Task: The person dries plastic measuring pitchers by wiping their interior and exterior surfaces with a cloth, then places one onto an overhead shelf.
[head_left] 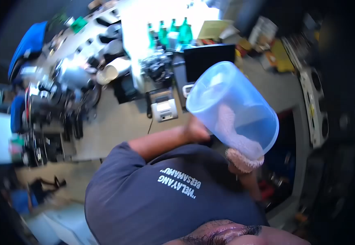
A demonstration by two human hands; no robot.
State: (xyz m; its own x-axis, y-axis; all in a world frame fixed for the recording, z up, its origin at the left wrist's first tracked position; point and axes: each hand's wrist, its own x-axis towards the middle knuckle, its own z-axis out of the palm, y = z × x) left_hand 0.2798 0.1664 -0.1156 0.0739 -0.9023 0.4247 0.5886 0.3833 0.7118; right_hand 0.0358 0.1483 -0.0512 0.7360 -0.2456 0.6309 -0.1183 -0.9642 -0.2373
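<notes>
1. Container: a translucent blue, tub-like container (246, 96) is being held tilted in front of the torso, its round rim facing the lower right.
2. Left hand: the left hand (197, 130) is touching or nearly touching the container's near side; its fingers are blurring and partly hidden, so whether they are together or apart cannot be told.
3. Right hand: the right hand (235, 168) is lying under a pale, fluffy cloth (248, 161) at the rim; its fingers are being covered, so their closure cannot be told.
4. Cloth: a long portion is showing through the container's wall, while a bunched end is hanging outside, beside the rim.
5. Surroundings: a dark monitor (204, 57), green bottles (185, 33) and a small white-and-grey device (164, 109) are standing on the work surface (124, 126) beyond the hands.
</notes>
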